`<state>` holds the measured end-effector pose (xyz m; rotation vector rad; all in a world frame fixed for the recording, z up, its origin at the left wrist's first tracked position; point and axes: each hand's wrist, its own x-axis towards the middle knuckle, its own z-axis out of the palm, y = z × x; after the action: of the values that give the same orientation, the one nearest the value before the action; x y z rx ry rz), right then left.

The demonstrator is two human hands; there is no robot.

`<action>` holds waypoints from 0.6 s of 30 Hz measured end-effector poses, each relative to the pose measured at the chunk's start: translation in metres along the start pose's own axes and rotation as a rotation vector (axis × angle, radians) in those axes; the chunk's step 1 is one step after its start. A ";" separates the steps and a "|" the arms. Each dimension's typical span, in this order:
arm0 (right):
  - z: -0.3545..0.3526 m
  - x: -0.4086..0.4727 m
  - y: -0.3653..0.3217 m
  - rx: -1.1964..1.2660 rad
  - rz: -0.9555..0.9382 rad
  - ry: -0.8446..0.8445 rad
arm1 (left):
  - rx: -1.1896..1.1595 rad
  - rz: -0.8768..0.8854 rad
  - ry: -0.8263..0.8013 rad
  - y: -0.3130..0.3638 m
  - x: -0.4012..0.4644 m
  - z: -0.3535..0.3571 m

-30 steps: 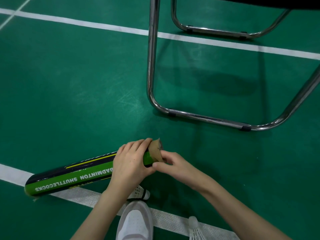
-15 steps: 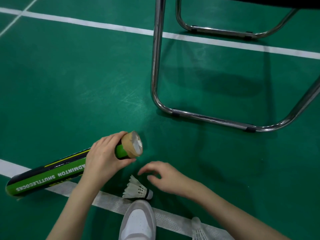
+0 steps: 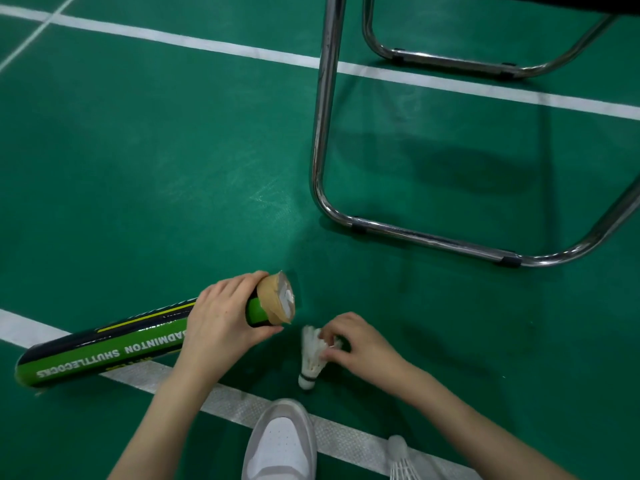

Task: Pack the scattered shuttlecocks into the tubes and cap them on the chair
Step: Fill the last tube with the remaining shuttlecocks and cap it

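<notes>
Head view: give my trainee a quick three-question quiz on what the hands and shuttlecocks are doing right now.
1. True or false: the left hand grips the green tube near its tape-wrapped end.
2. Multiple choice: the right hand is pinching the shuttlecock by its A) cork base, B) feather skirt, C) neither, it only hovers.
3. Short answer: where does the second shuttlecock lie?

Key
1. True; the tube's far end rests low by the white court line.
2. B; the cork points toward the white shoe.
3. At the bottom edge of the view, right of the shoe, on the court line.
</notes>
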<state>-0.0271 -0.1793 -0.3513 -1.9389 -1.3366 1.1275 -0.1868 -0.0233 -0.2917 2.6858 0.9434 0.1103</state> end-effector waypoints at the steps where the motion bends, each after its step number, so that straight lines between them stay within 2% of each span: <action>1: -0.006 -0.004 0.004 0.058 0.064 0.047 | 0.003 0.006 -0.006 0.002 0.000 0.001; 5: -0.028 -0.017 0.009 0.470 0.261 0.329 | 0.029 0.032 -0.035 0.017 0.000 0.005; 8: -0.044 -0.024 0.000 0.727 0.282 0.484 | 0.064 0.046 -0.041 0.037 0.005 0.009; 12: -0.051 -0.030 -0.022 0.868 0.202 0.540 | 0.058 0.072 -0.015 0.064 0.018 0.011; 18: -0.052 -0.039 -0.036 0.905 0.063 0.476 | 0.049 0.075 0.000 0.086 0.031 0.011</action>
<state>-0.0068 -0.1999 -0.2827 -1.4166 -0.3855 0.9623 -0.1093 -0.0712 -0.2777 2.7666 0.8562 0.1038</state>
